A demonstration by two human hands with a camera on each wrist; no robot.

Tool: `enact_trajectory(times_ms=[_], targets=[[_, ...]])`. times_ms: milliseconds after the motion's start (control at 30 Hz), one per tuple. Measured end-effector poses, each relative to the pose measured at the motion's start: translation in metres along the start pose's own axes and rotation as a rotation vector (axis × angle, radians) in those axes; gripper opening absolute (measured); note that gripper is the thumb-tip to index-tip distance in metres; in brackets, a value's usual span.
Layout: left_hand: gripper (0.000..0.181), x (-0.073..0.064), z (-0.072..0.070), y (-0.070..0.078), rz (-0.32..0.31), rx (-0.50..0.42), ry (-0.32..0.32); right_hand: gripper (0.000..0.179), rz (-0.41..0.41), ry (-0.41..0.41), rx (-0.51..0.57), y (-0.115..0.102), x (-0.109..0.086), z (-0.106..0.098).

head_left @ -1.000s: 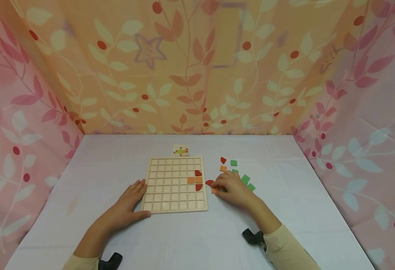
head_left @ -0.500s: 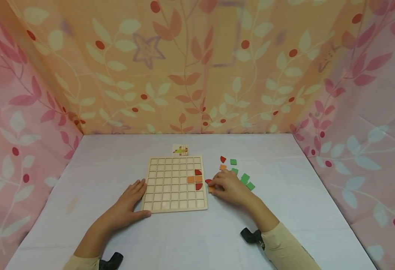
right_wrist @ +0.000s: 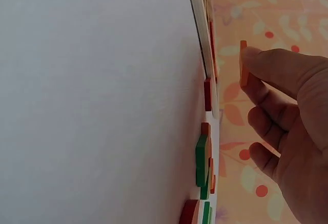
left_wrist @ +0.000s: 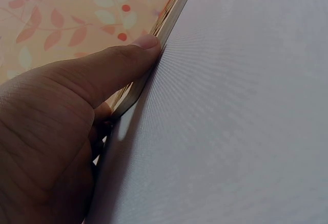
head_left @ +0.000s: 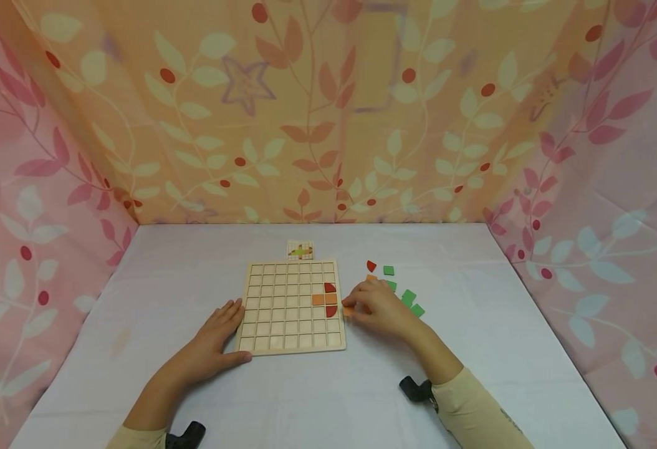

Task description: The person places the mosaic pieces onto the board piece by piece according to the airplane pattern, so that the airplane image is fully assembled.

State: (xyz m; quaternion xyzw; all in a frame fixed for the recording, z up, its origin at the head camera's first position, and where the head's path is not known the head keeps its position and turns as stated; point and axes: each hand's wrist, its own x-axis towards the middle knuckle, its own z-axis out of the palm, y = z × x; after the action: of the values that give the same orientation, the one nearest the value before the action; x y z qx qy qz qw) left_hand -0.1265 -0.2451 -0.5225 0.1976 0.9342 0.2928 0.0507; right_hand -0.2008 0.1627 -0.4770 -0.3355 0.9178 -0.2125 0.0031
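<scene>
My right hand (head_left: 381, 308) pinches an orange square tile (right_wrist: 243, 73) between thumb and fingers, held above the tabletop in the right wrist view. In the head view it is beside the right edge of a wooden grid board (head_left: 283, 315). On that board, two orange tiles (head_left: 318, 300) sit side by side at the right, with a red quarter-round piece (head_left: 330, 287) above the outer one and another red piece (head_left: 331, 311) below it. My left hand (head_left: 211, 340) lies with extended fingers along the board's left side, its thumb touching the near edge by the corner.
Right of the board lie several green square tiles (head_left: 409, 297), a red piece (head_left: 371, 266) and an orange tile (head_left: 371, 277) partly covered by the right hand. A small patterned card (head_left: 300, 250) stands behind the board. Floral cloth (head_left: 328, 125) surrounds the white table (head_left: 306, 405).
My right hand has moved left toward the board with the orange tile, and it now hides the red piece that lay by the board. The left hand and the board stay put.
</scene>
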Motion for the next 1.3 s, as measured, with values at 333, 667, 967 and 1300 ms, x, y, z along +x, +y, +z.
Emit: enact_trajectory(times_ms=[333, 667, 967, 1300], targets=[[0.107, 0.0, 0.0, 0.0, -0.012, 0.0, -0.011, 0.02, -0.029, 0.02, 0.025, -0.014, 0.015, -0.003], [0.108, 0.001, 0.0, -0.001, -0.008, 0.007, -0.012, 0.021, -0.057, 0.013, 0.049, -0.022, 0.03, 0.005], [0.108, 0.0, 0.001, -0.001, -0.015, 0.004, -0.01, 0.029, -0.081, -0.015, 0.067, -0.027, 0.041, 0.017], [0.107, 0.0, 0.002, -0.003, 0.012, 0.006, 0.006, 0.027, -0.057, -0.055, 0.01, -0.023, 0.048, 0.03]])
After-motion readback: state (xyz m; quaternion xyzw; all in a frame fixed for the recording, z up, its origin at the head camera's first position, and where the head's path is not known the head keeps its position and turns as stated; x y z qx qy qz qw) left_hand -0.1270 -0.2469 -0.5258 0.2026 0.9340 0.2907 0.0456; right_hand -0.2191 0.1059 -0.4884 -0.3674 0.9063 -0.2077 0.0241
